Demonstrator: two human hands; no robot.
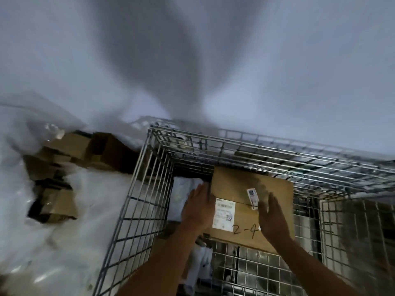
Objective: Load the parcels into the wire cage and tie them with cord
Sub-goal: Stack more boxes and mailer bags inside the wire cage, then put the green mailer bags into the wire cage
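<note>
Cardboard parcel (pixel 252 208) marked "2-4" lies inside the wire cage (pixel 149 189). Left hand (pixel 199 208) presses flat on its 9 o'clock edge, right hand (pixel 272 218) at 3 o'clock; fingers extended, gripping nothing. Loose boxes (pixel 70 150) lie at 10 o'clock.

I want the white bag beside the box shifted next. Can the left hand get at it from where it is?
Probably yes. The left hand rests at the left edge of the cardboard box, and the white bag lies right beside it inside the wire cage, open from above with nothing between them.
</note>
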